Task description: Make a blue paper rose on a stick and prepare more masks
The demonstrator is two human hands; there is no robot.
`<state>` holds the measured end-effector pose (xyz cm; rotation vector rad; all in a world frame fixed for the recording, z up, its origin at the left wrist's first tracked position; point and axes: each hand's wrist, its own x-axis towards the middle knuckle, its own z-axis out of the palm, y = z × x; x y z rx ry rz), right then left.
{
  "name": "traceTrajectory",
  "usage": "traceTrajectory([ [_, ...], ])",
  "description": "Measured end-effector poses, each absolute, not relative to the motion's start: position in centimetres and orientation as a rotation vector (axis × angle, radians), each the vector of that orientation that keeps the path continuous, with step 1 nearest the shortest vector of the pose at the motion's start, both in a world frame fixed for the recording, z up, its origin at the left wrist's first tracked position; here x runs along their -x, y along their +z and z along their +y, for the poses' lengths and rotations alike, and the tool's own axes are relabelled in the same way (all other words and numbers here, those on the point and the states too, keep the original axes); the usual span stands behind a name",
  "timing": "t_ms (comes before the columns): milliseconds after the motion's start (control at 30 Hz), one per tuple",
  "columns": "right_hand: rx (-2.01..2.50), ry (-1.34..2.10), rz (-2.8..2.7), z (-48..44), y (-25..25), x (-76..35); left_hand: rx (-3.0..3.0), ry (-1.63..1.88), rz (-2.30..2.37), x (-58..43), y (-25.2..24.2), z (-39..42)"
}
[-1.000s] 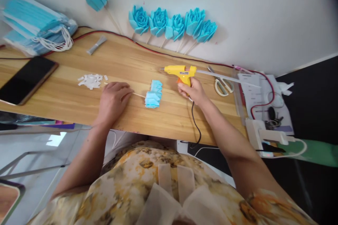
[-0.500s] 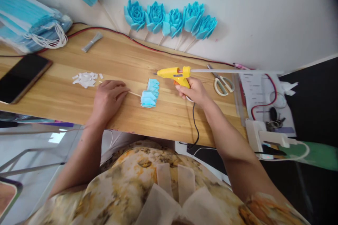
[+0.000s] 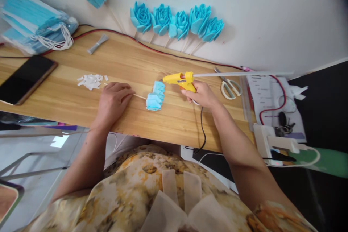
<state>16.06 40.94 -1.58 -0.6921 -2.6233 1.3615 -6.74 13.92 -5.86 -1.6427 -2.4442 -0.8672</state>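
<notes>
My right hand (image 3: 199,94) is wrapped round the handle of a yellow hot glue gun (image 3: 178,79), which has a long pale glue stick (image 3: 231,74) reaching out of its back. The gun's nozzle is over the upper end of a strip of folded light-blue petals (image 3: 158,87). Between the fingers of my left hand (image 3: 114,99) is a thin wooden stick (image 3: 139,96). At the stick's far end sits a light-blue rolled flower piece (image 3: 153,102), against the lower part of the strip on the table.
Several blue flowers (image 3: 163,20) on sticks lean at the wall. To the left are blue face masks (image 3: 29,14), a phone (image 3: 25,79), white scraps (image 3: 90,81) and a bundle of ties (image 3: 98,44). Scissors (image 3: 231,89), papers (image 3: 266,94) and a power strip (image 3: 263,141) lie right. A cord hangs from the gun.
The glue gun's nozzle has come down and slightly right, onto the top end of the petal strip. My left hand keeps its hold on the stick. The whole view has shifted slightly.
</notes>
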Motion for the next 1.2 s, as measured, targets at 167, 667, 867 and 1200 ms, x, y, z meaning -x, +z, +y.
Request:
traceTrajectory([
  [167,0.724,1.356,-2.677,40.8,-1.8,-16.1,1.645,-0.889,-2.443,6.7,-5.9,13.9],
  [667,0.609,1.521,-2.35,41.4,-2.2,-15.7,1.625,-0.884,-2.446,6.6,-5.9,14.0],
  [867,0.563,1.503,-2.326,41.4,-3.0,-15.6,1.63,-0.881,-2.451,6.6,-5.8,14.0],
  [1200,0.577,1.5,-2.26,42.1,-3.7,-15.8,1.576,-0.845,-2.483,6.7,-6.1,14.0],
])
